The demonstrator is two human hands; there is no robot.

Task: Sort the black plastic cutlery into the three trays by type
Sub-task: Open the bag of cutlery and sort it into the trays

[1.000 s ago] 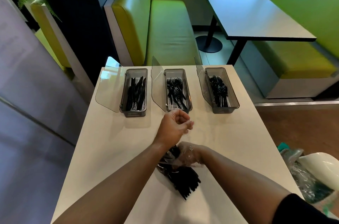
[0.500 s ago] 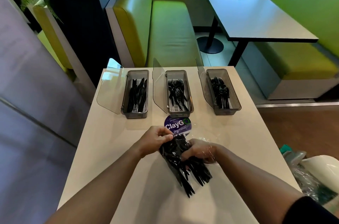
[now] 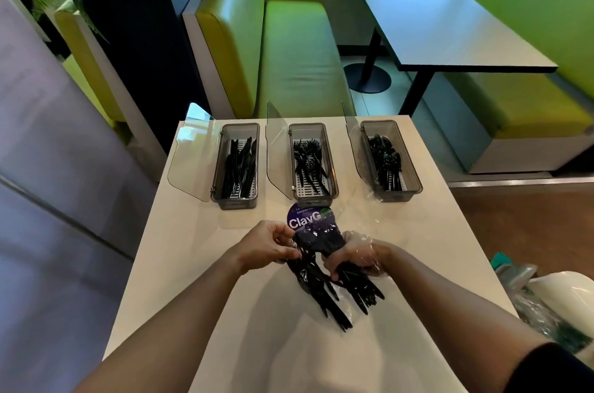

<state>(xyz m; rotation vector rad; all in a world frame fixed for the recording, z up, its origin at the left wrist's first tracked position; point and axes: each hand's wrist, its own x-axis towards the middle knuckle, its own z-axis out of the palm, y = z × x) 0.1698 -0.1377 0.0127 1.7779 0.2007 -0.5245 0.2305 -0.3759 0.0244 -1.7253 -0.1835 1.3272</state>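
A bundle of black plastic cutlery [image 3: 334, 289] lies on the white table, partly inside a clear plastic bag with a purple ClayGo label [image 3: 308, 218]. My left hand [image 3: 270, 244] pinches the bag's left edge. My right hand [image 3: 356, 256], wearing a clear plastic glove, grips the cutlery bundle. At the far edge stand three grey trays with open clear lids: the left tray [image 3: 238, 203] holds knives, the middle tray [image 3: 313, 198] holds forks, the right tray [image 3: 393, 196] holds spoons.
The white table [image 3: 180, 264] ends close on the left and right. A white bin with crumpled plastic bags [image 3: 553, 312] sits at the right. Green bench seats and a dark table [image 3: 450, 23] lie beyond the trays.
My left hand came down from in front of the middle tray and took hold of the bag. The bag's purple label came into view and the bundle shifted slightly right.
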